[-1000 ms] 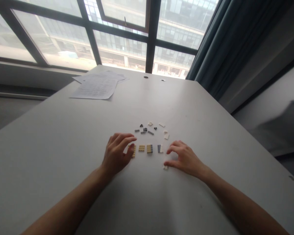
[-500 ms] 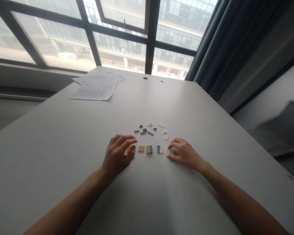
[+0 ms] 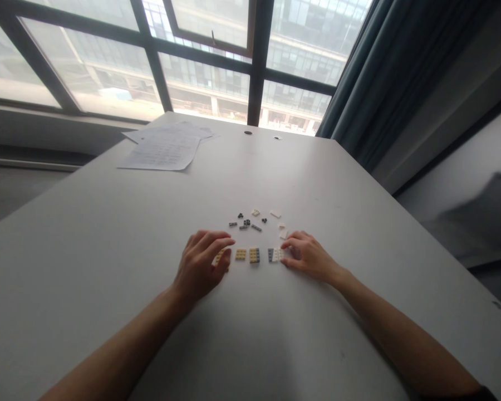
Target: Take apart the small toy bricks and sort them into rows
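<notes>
My left hand rests over a tan studded plate, which it partly covers; its thumb and fingers are apart. To its right lie a small tan plate and a tan-and-grey block. Beyond these is a grey-and-white piece. Thumb and fingers of my right hand are closed on a white studded plate, right up against that piece's right side; whether the two are joined I cannot tell.
Loose dark grey pieces lie behind the row. Several white pieces, among them a flat one, are scattered at the back right. Printed papers cover the table's far left. A window and a curtain stand beyond.
My right hand has slid left with the white studded plate, closing the gap to the grey-and-white piece. My left hand has stayed in place.
</notes>
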{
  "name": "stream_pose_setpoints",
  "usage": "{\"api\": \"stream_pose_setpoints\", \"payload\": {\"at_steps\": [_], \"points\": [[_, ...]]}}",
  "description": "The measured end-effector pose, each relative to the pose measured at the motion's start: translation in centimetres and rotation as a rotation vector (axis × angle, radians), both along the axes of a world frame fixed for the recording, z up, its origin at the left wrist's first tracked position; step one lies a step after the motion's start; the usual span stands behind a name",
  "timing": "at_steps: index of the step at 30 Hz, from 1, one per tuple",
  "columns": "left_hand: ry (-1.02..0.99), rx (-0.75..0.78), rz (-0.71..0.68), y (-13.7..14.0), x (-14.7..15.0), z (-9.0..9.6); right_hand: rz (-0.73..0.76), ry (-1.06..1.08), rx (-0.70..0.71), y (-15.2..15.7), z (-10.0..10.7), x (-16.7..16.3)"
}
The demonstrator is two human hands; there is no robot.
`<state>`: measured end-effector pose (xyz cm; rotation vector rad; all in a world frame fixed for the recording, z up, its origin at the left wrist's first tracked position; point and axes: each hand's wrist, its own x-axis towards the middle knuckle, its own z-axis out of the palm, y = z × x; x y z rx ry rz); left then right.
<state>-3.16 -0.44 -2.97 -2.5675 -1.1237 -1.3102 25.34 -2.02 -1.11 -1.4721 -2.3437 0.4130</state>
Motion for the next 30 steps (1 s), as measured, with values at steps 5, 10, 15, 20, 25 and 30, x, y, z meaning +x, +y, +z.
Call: {"api": "stream_pose_setpoints", "payload": {"at_steps": [5,10,15,20,25,30], "points": [[-0.001,-0.002,0.001,0.0,0.0,0.0,0.012,0.013,0.004,-0.1,-0.1,0.0],[-0.002,0.003,-0.005,0.0,0.0,0.1,0.016,0.027,0.0,-0.1,-0.2,0.1],[-0.006,0.004,-0.003,0.0,0.0,0.1,-0.037,0.101,0.031,0.1,-0.3,0.7],[-0.018,-0.026,0.062,0.4,-0.2,-0.1,-0.176,0.204,0.129,0.5,-1.5,1.6],[-0.001,-0.094,0.189,1.4,-0.4,-0.2,-0.238,0.256,0.199,0.5,-2.6,1.7],[0.081,-0.229,0.231,2.8,-0.4,-0.2,-0.246,0.251,0.211,0.4,-2.6,1.3]]}}
